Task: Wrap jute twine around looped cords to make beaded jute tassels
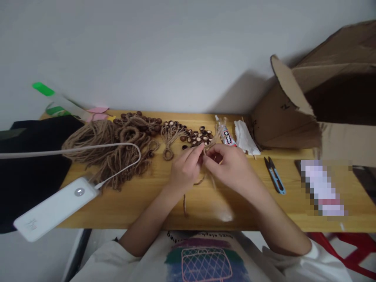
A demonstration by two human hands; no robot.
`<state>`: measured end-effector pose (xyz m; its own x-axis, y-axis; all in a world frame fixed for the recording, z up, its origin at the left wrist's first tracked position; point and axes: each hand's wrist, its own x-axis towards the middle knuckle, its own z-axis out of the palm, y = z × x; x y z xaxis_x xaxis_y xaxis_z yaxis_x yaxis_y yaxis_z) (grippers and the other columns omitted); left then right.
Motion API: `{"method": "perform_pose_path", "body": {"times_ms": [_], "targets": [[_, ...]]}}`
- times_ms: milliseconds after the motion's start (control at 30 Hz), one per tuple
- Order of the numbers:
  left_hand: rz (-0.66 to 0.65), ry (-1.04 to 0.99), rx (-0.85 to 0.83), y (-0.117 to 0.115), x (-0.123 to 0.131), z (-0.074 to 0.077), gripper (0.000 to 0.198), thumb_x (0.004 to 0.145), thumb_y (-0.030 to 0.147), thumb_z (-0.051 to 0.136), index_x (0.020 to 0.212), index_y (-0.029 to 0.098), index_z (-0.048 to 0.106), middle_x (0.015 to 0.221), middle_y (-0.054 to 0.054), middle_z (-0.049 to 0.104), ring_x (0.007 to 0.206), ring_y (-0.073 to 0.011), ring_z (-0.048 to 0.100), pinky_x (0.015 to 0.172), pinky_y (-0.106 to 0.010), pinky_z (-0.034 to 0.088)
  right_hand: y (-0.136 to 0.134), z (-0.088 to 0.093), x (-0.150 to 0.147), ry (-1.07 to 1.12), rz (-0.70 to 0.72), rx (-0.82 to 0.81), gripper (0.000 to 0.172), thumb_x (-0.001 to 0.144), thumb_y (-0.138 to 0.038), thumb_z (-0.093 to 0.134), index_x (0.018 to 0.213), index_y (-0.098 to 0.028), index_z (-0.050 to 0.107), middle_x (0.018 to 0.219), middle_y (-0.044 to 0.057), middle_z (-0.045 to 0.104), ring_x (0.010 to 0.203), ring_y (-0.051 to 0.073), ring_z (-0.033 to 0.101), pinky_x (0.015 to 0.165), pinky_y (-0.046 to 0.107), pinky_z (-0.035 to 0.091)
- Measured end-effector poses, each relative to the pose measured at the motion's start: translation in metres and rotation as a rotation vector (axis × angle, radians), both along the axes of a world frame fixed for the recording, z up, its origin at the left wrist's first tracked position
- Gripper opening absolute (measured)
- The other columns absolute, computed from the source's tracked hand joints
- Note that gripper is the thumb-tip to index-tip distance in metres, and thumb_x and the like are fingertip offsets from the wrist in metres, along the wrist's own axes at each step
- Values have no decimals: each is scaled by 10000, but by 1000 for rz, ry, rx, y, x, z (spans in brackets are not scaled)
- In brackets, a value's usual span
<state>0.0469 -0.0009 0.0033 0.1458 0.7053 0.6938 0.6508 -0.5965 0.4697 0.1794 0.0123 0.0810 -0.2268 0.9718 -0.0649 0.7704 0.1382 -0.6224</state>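
Note:
My left hand (187,167) and my right hand (227,166) meet over the middle of the table, fingers pinched together on thin brown twine (200,181). Loose strands stick up past the right fingers, and an end trails below the hands. What lies between the fingertips is mostly hidden. Just beyond the hands sits a group of dark brown nut-like pieces (201,137), several showing pale faces. To their left lies a twine piece with a wrapped loop (168,153) and strands fanning out to similar brown pieces. A short cord (185,205) lies nearer the table edge.
A twine heap (91,143) fills the left, with a white power bank (57,209) and its cable in front. Right of the hands are a B-7000 glue tube (227,137), white tissue (246,137), blue thread snips (275,175), a blurred-out phone-like object (323,188) and an open cardboard box (288,125).

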Motion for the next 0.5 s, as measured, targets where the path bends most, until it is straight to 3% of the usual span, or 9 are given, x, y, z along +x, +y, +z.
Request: {"method": "perform_pose_path", "body": {"times_ms": [200,400,500], "targets": [[36,120,105,1,-2,6,313,864,72,446,1144,88,587,965,-115,718,871,-175,676,807,-300,562,-1,2,7,13,-11,5,158,740,-227,516,629,-165,611,586,17,614,545,124,492,555,255,315],[-51,-16,5,1,-2,7,295,849,92,507,1123,127,612,1009,-91,721,906,-152,680,849,-274,556,6,2,28,376,140,-172,236,837,-259,465,633,-164,537,579,-4,549,559,114,505,575,243,383],[-66,-79,-63,1,-1,7,308,832,85,533,1122,147,619,1016,-75,722,915,-140,680,858,-257,550,3,1,32,412,181,-146,220,868,-272,458,686,-170,529,587,-23,513,558,103,472,572,230,372]]}}
